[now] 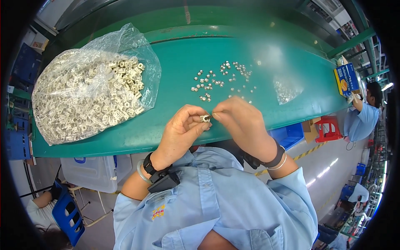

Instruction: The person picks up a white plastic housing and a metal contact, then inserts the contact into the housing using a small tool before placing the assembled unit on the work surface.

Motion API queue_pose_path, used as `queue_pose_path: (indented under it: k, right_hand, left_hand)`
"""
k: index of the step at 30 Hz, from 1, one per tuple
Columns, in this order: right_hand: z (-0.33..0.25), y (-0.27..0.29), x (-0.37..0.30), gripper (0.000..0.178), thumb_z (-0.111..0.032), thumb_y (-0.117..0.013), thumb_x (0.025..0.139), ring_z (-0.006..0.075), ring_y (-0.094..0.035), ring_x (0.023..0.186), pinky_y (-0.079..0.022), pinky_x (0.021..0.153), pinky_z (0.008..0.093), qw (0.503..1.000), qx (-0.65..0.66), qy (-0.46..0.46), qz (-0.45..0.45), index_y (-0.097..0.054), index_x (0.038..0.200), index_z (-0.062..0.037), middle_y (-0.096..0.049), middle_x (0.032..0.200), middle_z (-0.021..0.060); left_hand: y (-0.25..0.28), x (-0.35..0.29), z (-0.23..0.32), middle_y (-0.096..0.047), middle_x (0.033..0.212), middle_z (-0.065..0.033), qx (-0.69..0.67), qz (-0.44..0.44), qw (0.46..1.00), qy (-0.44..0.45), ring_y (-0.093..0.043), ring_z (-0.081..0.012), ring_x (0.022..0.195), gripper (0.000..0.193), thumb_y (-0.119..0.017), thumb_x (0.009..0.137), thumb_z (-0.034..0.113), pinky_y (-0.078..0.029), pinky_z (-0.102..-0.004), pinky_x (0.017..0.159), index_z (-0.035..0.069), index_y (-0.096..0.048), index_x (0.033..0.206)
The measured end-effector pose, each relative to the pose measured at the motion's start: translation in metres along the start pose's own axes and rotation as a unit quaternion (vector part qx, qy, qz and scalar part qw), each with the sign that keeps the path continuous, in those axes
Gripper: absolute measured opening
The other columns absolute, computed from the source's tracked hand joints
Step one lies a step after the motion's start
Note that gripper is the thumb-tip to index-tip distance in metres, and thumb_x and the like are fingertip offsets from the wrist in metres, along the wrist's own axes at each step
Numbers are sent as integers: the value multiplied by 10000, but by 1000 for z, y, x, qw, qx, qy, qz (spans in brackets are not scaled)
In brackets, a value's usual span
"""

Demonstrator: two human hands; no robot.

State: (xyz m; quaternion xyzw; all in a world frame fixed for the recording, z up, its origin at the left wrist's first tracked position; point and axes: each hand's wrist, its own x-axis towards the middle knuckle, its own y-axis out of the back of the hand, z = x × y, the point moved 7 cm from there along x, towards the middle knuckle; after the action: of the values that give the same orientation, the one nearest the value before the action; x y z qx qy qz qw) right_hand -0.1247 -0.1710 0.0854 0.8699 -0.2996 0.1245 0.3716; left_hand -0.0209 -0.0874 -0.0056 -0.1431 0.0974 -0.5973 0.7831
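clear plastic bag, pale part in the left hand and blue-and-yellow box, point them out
Clear plastic bag [130, 41], head view: bare film near its top.
Pale part [204, 118], head view: middle of its visible body.
Blue-and-yellow box [346, 79], head view: middle of its side.

Light-blue short-sleeved shirt [193, 196], red-and-yellow chest emblem [158, 213]; black wrist strap [148, 163], boxy black device [164, 182] and pale bangle [141, 173] on the left; dark band [278, 155], thin bangle [283, 163] right.

A red stool [328, 130] stands beside a cardboard box [309, 131].
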Motion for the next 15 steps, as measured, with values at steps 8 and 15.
queue_pose_path:
  k: [8,15]
  right_hand:
    - [-2,-2,-2,133,21,-657,804,257,-577,693,-458,596,327,1000,-11,20,5,-599,919,-9,-594,802,113]
    - [-4,-8,-5,154,-5,-678,787,269,-588,706,-464,603,337,999,-30,39,-3,-599,918,-26,-600,815,107]
  left_hand:
    - [0,0,-1,-596,1037,-65,-5,-2,1000,-16,-616,-123,974,250,-580,895,-44,-528,-250,842,4,-502,1127]
    - [0,-3,-1,-562,1081,-63,11,2,1000,-22,-607,-126,993,260,-585,887,-54,-526,-251,844,0,-509,1130]
